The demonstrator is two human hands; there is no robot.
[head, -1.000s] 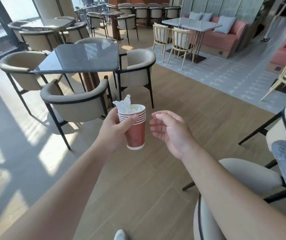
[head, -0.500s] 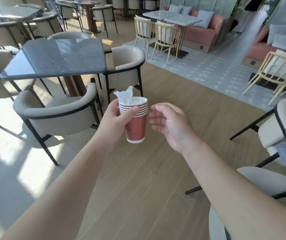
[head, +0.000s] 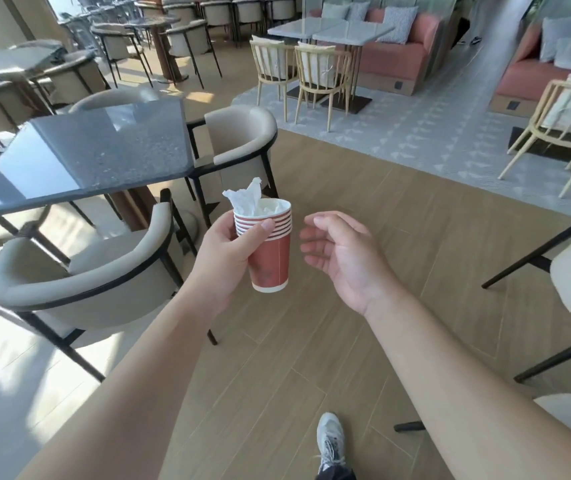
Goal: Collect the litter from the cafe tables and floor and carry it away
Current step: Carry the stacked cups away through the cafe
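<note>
At frame centre, left hand (head: 223,258) grips nested cups (head: 266,247); right hand (head: 341,258) relaxed, empty. Risk: protruding tissue (head: 246,200) may fall out while walking.

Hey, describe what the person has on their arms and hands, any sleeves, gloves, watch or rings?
Both forearms are bare right up to the frame edge, with no sleeves showing. The left hand and right hand wear no gloves, and no watch, bracelet or ring is visible on the sides shown. The only clothing in view is a grey lace-up sneaker and a dark trouser hem above it.
</note>
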